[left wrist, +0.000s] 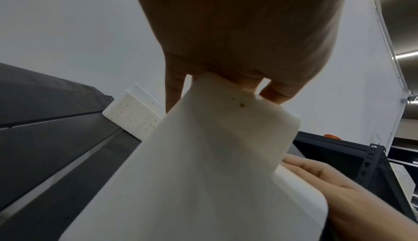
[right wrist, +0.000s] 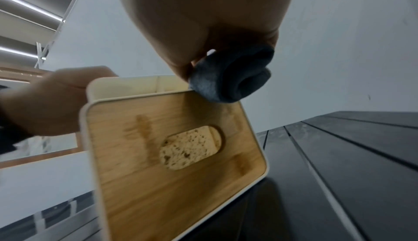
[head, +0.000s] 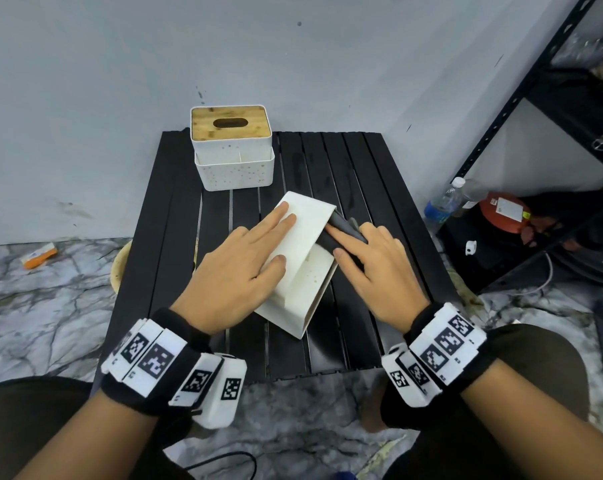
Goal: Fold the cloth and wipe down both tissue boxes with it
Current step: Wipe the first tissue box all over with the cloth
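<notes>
One white tissue box [head: 302,268] lies on its side in the middle of the black slatted table [head: 362,174]. My left hand [head: 258,251] presses flat on its upward face, fingers straight, thumb against the lower step. My right hand [head: 348,244] pinches a folded dark grey cloth [head: 345,228] against the box's right end. In the right wrist view the cloth [right wrist: 230,78] touches the top edge of the wooden lid [right wrist: 181,182]. The left wrist view is mostly filled by the box [left wrist: 203,164]. The second tissue box [head: 230,150] stands upright at the table's back edge.
A black metal shelf [head: 535,98] stands to the right, with a water bottle [head: 444,204] and a red container [head: 504,211] at its foot. An orange object [head: 40,256] lies on the marble floor at left. A round beige thing [head: 121,268] sits beside the table's left edge.
</notes>
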